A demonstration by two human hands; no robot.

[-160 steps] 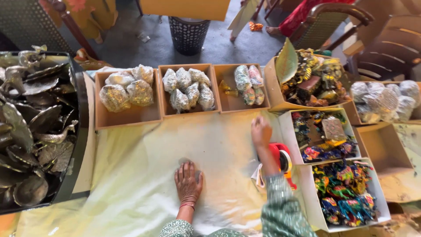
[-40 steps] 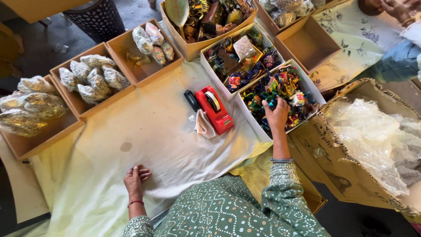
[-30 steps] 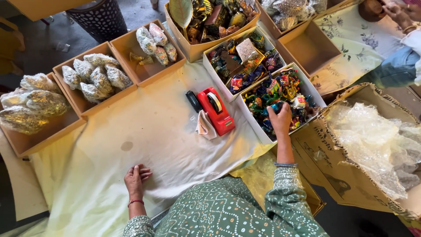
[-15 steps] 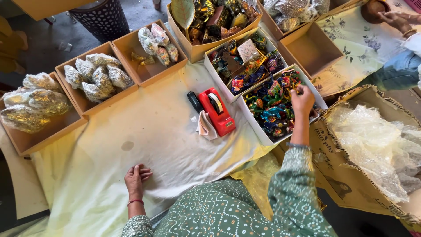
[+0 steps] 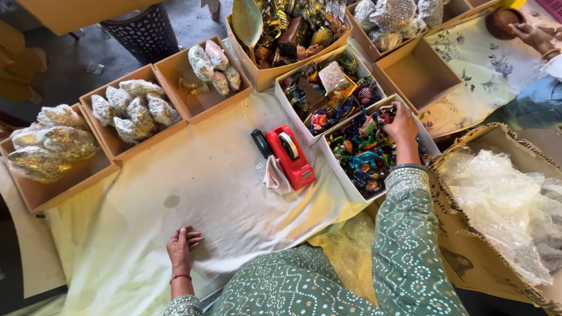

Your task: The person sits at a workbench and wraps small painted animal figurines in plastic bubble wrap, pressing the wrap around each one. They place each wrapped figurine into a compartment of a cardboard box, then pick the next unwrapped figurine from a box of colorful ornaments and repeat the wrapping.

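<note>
The white cardboard box of small, brightly painted figurines point(image 5: 357, 153) sat at the right edge of the pale cream cloth point(image 5: 193, 199), just beside a second white box of mixed colourful trinkets point(image 5: 328, 93). A large torn brown carton stuffed with clear plastic wrap point(image 5: 497, 205) stood to its right. Along the far edge, open brown cardboard trays held plastic-wrapped bundles point(image 5: 132, 108). A red tape dispenser point(image 5: 290, 155) lay on the cloth, touching the figurine box's left side. The right hand point(image 5: 401, 123) reached into the far corner of that box, fingers curled around a small dark painted piece point(image 5: 384, 114). The left hand point(image 5: 180, 248) rested flat on the cloth, fingers together, holding nothing.
</note>
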